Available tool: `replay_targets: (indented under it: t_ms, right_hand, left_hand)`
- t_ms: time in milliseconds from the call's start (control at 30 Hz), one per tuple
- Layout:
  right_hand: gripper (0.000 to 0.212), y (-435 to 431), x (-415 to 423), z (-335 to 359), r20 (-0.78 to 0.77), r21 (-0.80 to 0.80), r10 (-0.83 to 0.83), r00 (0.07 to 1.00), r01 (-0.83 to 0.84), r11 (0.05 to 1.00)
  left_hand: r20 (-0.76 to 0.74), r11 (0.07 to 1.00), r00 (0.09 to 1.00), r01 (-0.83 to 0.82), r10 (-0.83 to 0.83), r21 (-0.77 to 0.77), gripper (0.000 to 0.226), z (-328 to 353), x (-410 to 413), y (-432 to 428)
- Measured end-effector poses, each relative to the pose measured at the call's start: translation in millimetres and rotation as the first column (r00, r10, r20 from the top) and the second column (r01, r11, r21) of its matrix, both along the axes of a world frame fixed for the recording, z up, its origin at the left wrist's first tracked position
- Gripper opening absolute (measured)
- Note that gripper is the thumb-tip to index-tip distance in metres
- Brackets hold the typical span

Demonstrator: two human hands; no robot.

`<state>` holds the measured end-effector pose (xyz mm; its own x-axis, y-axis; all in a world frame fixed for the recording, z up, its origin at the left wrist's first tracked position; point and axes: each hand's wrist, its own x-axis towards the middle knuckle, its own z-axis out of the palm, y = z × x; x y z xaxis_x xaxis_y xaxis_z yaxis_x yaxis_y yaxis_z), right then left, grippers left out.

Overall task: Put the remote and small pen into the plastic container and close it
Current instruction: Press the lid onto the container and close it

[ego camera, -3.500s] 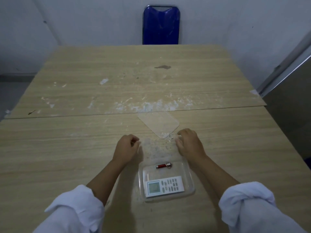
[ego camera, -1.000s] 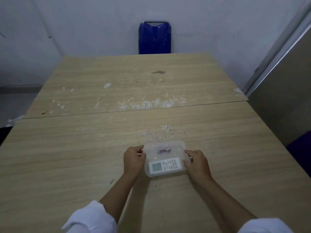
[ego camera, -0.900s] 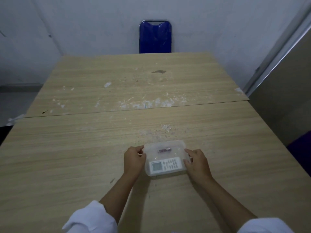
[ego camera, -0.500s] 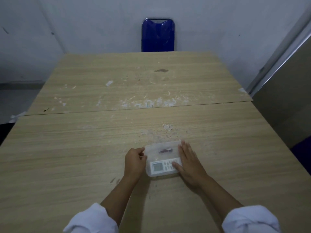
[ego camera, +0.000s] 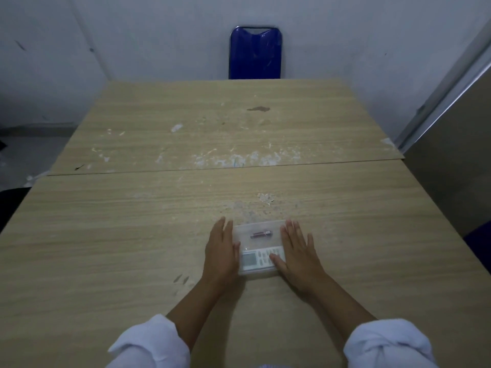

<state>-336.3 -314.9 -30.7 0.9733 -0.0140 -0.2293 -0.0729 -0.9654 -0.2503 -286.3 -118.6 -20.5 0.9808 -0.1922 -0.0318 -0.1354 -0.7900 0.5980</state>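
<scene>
Plastic container sits on the wooden table between my two hands, lid on, with the white remote along its near side and the small pen behind it. My left hand and right hand lie flat, fingers spread, gripping nothing, pressing its side edges. I see a blue chair beyond the far table edge.

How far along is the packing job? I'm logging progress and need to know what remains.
Done: the white remote and the small red pen lie inside the clear plastic container, and its transparent lid appears to be on top. In hand: the left hand and right hand lie flat, open, on its two ends, apparently pressing the lid down. Left: confirming that it has sealed; the picture cannot show that.
</scene>
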Motion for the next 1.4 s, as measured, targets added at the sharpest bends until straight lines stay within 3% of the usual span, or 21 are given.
replay_targets:
  t_ms: [100, 267, 467, 700, 833, 900, 1000, 1033, 1133, 1400]
  right_hand:
    - [0.076, 5, 3, 3, 0.064, 0.032, 0.071, 0.995, -0.073, 0.997]
    - [0.074, 6, 3, -5, 0.085, 0.030, 0.084, 0.993, -0.087, 0.996]
    - [0.075, 8, 4, -12, 0.122, 0.055, 0.052, 0.991, -0.059, 0.997]
    - [0.069, 9, 4, -5, 0.077, 0.111, 0.051, 0.996, -0.059, 0.992]
    - [0.052, 7, 1, 5, 0.208, 0.351, -0.216, 0.954, 0.133, 0.927]
    - [0.043, 6, -1, 6, 0.261, 0.399, -0.429, 0.865, 0.308, 0.864]
    - [0.016, 4, 0, 8, 0.139, 0.483, -0.657, 0.741, 0.529, 0.698]
    - [0.010, 4, 0, 7, 0.113, 0.491, -0.670, 0.734, 0.545, 0.679]
    - [0.017, 9, 2, 8, 0.115, 0.504, -0.681, 0.723, 0.548, 0.667]
    - [0.017, 55, 45, 19, 0.085, 0.594, -0.664, 0.743, 0.497, 0.632]
  left_hand:
    - [-0.017, 0.983, 0.988, 0.153, -0.152, 0.102, 0.067, -7, -3, -4]
    - [0.000, 0.956, 0.977, 0.208, -0.213, 0.208, 0.071, -23, -5, 2]
    - [0.055, 0.956, 0.977, 0.189, -0.206, 0.226, 0.071, -29, -5, -2]
    - [-0.038, 0.954, 0.973, 0.232, -0.229, 0.191, 0.070, -19, -3, 0]
    - [-0.036, 0.972, 0.973, 0.230, -0.229, 0.044, 0.070, -7, 1, 7]
    - [0.005, 0.995, 0.996, 0.093, -0.093, -0.021, 0.067, -3, 0, 12]
    - [-0.058, 0.972, 0.982, -0.186, 0.179, -0.141, 0.045, 2, 1, 16]
    - [-0.100, 0.962, 0.973, -0.223, 0.209, -0.154, 0.035, 4, 2, 15]
    - [-0.131, 0.967, 0.973, -0.210, 0.192, -0.143, 0.021, 6, 3, 13]
    - [-0.006, 0.954, 0.978, -0.204, 0.207, -0.221, 0.027, 20, 42, 55]
